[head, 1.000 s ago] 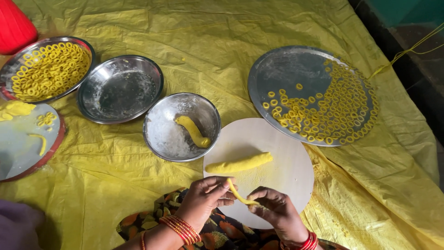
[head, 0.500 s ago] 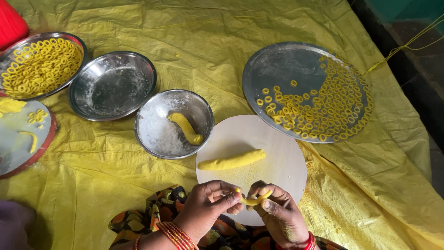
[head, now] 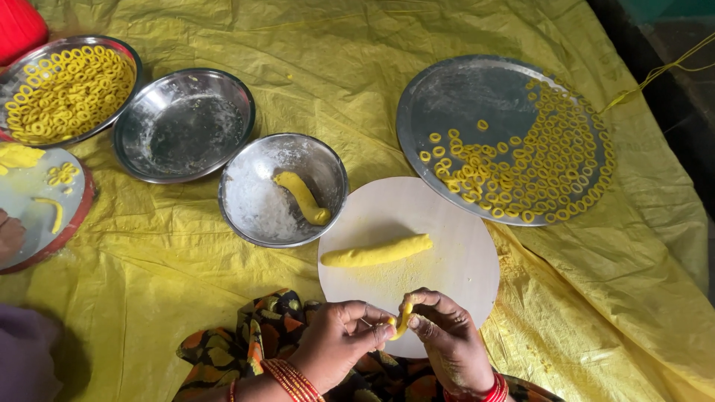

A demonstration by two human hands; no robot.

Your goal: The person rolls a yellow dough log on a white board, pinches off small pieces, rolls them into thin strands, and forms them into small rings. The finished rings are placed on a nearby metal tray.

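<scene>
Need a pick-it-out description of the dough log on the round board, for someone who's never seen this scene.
Start at the round white board on the yellow sheet, just above the two hands. The dough log lies across its left half, alone and bare. Unlike the shorter piece in the floured steel bowl beside it, it is thick, straight and untouched.

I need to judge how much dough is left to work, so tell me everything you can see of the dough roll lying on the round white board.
The dough roll is a yellow, smooth, log-shaped piece, thicker at its right end and tapering at the left. It looks soft and matte, with a light dusting of flour around it. It lies flat and whole near the middle of the round white board, slanted slightly upward to the right. Nothing touches it but the board; both hands work a smaller strip nearer the board's lower edge.
</scene>
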